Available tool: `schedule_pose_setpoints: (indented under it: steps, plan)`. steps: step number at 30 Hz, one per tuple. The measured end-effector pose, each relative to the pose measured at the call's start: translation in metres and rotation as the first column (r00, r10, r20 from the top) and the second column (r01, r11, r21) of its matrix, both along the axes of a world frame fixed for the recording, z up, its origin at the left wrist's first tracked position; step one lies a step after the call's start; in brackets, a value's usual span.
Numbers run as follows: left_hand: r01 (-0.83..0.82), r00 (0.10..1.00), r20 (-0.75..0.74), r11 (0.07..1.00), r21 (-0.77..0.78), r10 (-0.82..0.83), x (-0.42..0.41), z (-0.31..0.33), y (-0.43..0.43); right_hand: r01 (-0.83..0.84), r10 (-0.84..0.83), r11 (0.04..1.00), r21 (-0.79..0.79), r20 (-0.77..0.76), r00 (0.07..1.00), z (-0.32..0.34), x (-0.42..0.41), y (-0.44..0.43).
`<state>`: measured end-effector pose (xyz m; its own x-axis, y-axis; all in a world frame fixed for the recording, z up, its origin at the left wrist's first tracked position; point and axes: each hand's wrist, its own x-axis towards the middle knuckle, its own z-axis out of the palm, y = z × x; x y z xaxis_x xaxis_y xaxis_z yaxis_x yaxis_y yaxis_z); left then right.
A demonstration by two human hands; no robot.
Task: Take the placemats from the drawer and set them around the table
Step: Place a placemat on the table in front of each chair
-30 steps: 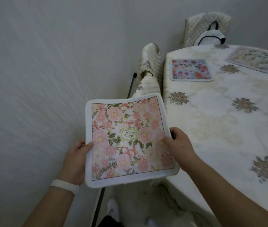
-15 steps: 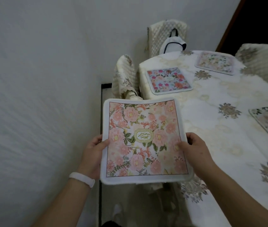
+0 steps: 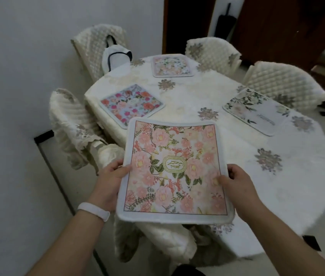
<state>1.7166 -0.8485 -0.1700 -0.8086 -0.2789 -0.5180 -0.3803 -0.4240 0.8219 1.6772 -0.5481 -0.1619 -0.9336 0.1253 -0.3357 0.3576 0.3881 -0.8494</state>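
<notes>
I hold a pink floral placemat flat over the near left edge of the table. My left hand grips its left edge and my right hand grips its right edge. Three more placemats lie on the cream tablecloth: a blue one with bright flowers at the left, a pale floral one at the far end, and a white one with green leaves at the right.
Quilted cream chairs ring the table: one at the far left with a white bag on it, one at the left, two at the back right, one just below the held placemat. A white wall stands to the left.
My view has swung right from the wall to the whole table. The held placemat has moved from beside the table to over its near left edge, both hands still gripping it.
</notes>
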Motion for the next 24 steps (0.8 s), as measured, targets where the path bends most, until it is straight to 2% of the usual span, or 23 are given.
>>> schedule_pose_setpoints:
  steps: [6, 16, 24]
  plan:
    - [0.139, 0.99, 0.035, 0.987, -0.086, -0.136, -0.047, 0.0, 0.021, 0.124, -0.123, 0.991, -0.052, 0.027, 0.992, -0.013, -0.011, 0.024]
    - [0.265, 0.964, 0.094, 0.936, -0.231, -0.249, -0.101, -0.002, 0.032, 0.211, -0.208, 0.975, -0.074, 0.047, 0.977, -0.034, -0.033, 0.033]
    - [0.517, 0.856, 0.185, 0.807, -0.284, -0.483, -0.191, -0.037, 0.047, 0.389, -0.386, 0.921, 0.001, 0.14, 0.912, -0.066, -0.049, 0.027]
